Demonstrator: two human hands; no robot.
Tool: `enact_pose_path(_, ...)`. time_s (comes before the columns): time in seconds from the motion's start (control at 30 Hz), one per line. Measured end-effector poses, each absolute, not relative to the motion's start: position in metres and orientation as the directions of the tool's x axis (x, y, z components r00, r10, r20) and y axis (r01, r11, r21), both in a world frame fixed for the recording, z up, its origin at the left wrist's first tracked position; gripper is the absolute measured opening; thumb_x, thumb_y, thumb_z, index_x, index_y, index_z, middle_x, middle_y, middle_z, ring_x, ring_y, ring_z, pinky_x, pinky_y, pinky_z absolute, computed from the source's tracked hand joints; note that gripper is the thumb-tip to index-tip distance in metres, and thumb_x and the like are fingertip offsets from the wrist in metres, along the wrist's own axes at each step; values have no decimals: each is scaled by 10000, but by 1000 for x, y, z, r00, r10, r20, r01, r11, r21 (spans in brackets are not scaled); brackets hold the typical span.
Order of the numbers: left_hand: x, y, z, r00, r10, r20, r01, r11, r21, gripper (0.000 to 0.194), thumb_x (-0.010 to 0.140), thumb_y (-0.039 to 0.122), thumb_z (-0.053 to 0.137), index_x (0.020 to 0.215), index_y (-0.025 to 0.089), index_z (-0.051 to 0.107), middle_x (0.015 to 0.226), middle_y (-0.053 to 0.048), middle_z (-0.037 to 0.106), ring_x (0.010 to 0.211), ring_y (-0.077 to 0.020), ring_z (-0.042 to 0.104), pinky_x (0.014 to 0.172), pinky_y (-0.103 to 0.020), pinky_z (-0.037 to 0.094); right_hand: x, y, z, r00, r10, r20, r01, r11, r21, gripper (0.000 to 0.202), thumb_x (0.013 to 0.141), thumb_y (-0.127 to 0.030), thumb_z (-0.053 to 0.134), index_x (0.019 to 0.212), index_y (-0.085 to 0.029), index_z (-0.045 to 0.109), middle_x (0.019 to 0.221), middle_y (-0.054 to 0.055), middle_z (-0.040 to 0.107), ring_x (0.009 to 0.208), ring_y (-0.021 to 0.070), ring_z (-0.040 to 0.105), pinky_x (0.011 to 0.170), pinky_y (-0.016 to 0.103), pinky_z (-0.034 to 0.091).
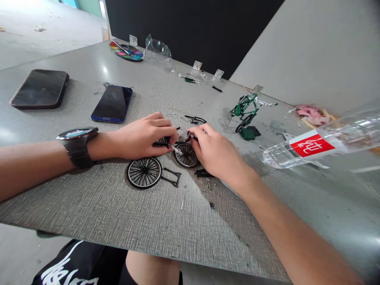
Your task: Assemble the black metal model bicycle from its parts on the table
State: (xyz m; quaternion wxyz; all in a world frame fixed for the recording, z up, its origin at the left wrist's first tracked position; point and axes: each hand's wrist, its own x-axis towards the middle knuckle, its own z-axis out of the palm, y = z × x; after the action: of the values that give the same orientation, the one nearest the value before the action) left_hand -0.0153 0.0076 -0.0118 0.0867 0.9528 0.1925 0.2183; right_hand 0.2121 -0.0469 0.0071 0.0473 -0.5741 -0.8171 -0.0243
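Near the middle of the grey table, my left hand (148,136) is closed on a black model bicycle frame, with a small silver part showing below its fingertips. My right hand (215,152) pinches the front end of the same black piece, just above a spoked wheel (186,155). A second black wheel (144,172) lies flat below my left hand, beside a small black rack (171,177). Black curved parts (196,119) rest beyond my hands. The fingertips partly hide where the pieces meet.
A green model bicycle (245,111) stands at the back right, near a clear bottle (314,146) with a red label. Two dark devices, a phone (113,103) and a thicker slab (40,89), lie left. A paint palette (127,52) and clear plastic (158,49) sit farther back.
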Motion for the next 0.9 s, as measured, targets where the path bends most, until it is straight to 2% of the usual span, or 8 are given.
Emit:
enact_pose_path(0.57,-17,9,-13,842,379,383,316,-923,219,138,934,304,541,978,200,621,983,-73,658,947,-222,529,907,-351,415,214,-46,7,-340,931,137,938,345,-16,313,987,-243,406,1227,-189,600,1192,133,639,835,229,660,636,342,450)
enact_pose_path(0.9,-17,8,-12,835,394,385,316,-915,251,136,929,309,552,956,195,623,958,-71,655,950,-222,527,911,-346,413,213,-42,11,-351,917,190,921,375,-105,260,959,-219,478,1144,-218,660,1131,62,703,936,227,668,738,342,480)
